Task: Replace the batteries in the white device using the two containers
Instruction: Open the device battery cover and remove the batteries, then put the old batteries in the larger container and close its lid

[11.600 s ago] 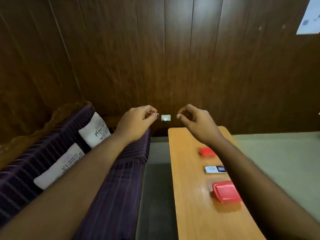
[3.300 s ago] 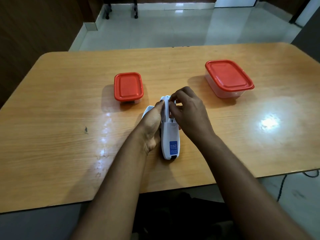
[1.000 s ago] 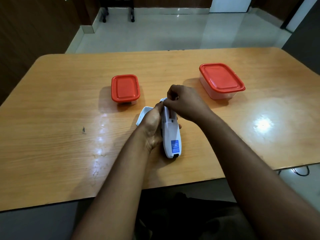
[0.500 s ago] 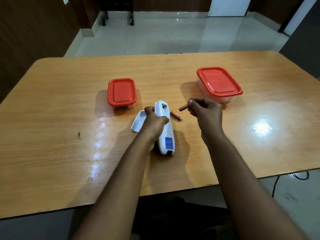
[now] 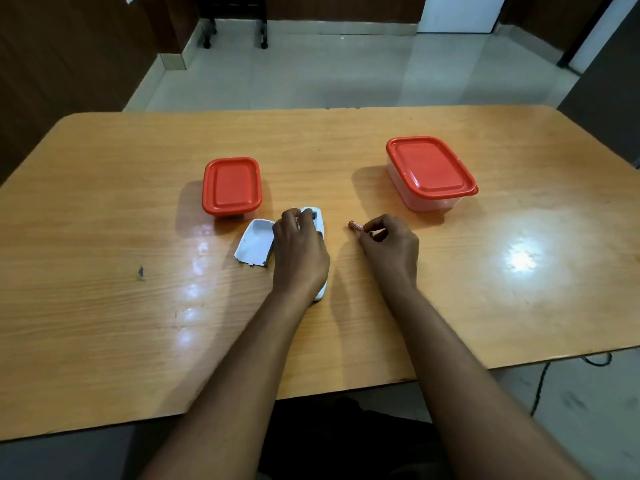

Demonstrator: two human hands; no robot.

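Surface: wooden table (image 5: 104, 209), orange-brown grain, rounded corners, glossy, with bright glare patches at centre-left and at right; one small dark mark (image 5: 140, 271) left of centre.

Room: pale tiled floor (image 5: 311, 71) beyond the far edge; dark wood panelling (image 5: 62, 57) at left; a white door or panel (image 5: 457, 12) at far right; dark furniture legs (image 5: 235, 32) at far centre; a dark cable (image 5: 595, 360) on the floor at near right.

Items on the table:
- Small container (image 5: 231, 186), red lid on, far left of centre.
- Large container (image 5: 430, 173), clear body, red lid on, far right of centre, well apart from the small one.
- White device (image 5: 318, 221), lying lengthwise at table centre, its far end showing a dark open compartment; most of its body is covered by the hand on it.
- Battery cover (image 5: 255, 241), white, inner side up, lying just left of the device and near the small container.
- Battery (image 5: 356, 226), orange-red, to the right of the device.

Hands:
- Left hand (image 5: 299, 251) rests over the white device, fingers curled around its far end.
- Right hand (image 5: 389, 249) sits low at the table, fingertips pinched narrowly on the battery, whose far-left tip sticks out. Whether a second battery lies under the fingers cannot be told.
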